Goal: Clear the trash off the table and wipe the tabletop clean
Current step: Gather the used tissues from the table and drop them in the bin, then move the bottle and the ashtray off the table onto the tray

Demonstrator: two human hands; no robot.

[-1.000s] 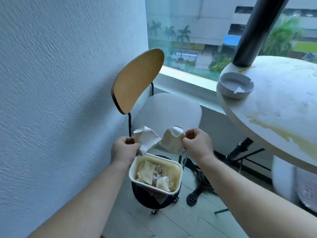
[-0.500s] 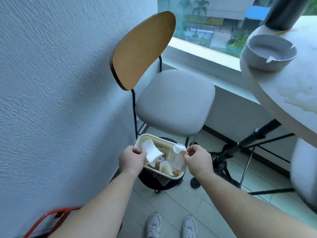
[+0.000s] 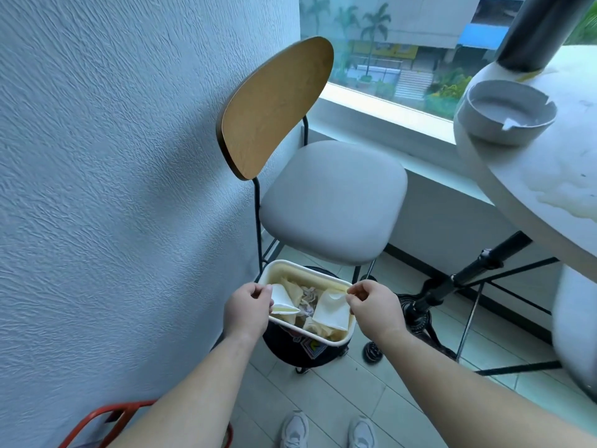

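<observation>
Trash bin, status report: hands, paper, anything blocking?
Left hand and right hand each pinch a paper scrap over the trash bin. Nothing blocking. Table still stained.

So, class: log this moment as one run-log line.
left hand: pinching paper | right hand: pinching paper | both over bin | table: stained

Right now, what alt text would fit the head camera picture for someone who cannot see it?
A person's left hand and right hand each hold a crumpled white paper scrap over a cream trash bin full of paper, below a grey-seated chair. At right, a stained round table holds an ashtray.
</observation>
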